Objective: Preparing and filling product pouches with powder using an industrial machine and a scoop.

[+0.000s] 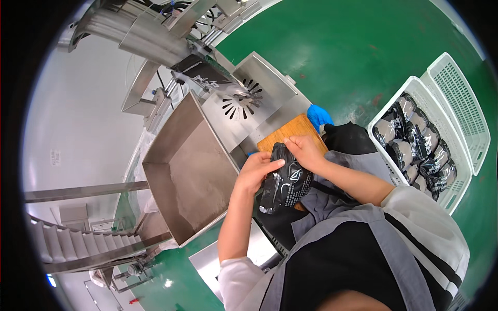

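Both my hands hold a black plastic pouch with white markings [285, 181] over a wooden board [290, 132]. My left hand [257, 170] grips the pouch's left edge. My right hand [306, 151] presses on its upper right end. The pouch hangs lengthwise, its lower end toward my grey apron. The board lies on a steel machine top.
A large steel hopper tray [189, 171] slopes at my left. Behind the board a steel plate with radial slots [241, 101] carries another black pouch [202, 75]. A white crate [420, 142] full of similar pouches stands right, an empty one [464, 103] beside it. Blue glove [317, 116] beyond the board.
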Tool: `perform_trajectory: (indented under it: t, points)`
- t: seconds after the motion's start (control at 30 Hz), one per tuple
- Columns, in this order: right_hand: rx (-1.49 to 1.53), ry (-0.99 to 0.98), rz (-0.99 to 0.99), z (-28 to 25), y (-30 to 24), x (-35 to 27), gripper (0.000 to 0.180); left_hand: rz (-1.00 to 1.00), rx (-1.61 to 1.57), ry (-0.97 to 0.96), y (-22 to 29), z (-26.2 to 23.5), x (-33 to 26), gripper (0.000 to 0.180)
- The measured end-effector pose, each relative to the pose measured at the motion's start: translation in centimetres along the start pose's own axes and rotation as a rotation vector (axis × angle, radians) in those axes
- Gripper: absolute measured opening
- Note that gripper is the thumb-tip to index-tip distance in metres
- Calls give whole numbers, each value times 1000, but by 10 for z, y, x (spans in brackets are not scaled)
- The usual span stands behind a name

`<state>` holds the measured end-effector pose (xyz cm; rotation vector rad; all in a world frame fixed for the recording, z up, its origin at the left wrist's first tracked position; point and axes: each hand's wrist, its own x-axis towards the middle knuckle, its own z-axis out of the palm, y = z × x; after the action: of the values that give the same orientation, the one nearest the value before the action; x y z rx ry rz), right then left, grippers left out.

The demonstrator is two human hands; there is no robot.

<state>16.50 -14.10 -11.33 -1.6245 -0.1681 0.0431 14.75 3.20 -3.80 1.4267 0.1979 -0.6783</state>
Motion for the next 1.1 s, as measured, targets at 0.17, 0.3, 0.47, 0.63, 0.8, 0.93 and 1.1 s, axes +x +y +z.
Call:
perform_trajectory:
  t: [0.17, 0.3, 0.47, 0.63, 0.8, 0.93, 1.1]
  points:
    - [18, 4, -10, 0, 3, 4, 36, -169, -56, 44, -2, 1, 41, 15]
    - [-27, -14, -1, -2, 8, 8, 35, -128, -88, 99, -2, 6, 47, 10]
    - [71, -8, 46, 2, 12, 7, 36, -62, -24, 107, -3, 1, 51, 9]
    - [151, -220, 103, -5, 13, 18, 25, -46, -53, 67, -14, -6, 50, 11]
    - [493, -378, 387, -8, 6, 23, 15, -104, -111, -18, -17, -5, 43, 14]
    - [405, -260, 392, -3, 3, 17, 14, -161, -246, -4, -30, 0, 25, 17]
    - [298, -253, 290, -6, 7, 16, 15, -187, -306, 14, -41, 5, -17, 21]
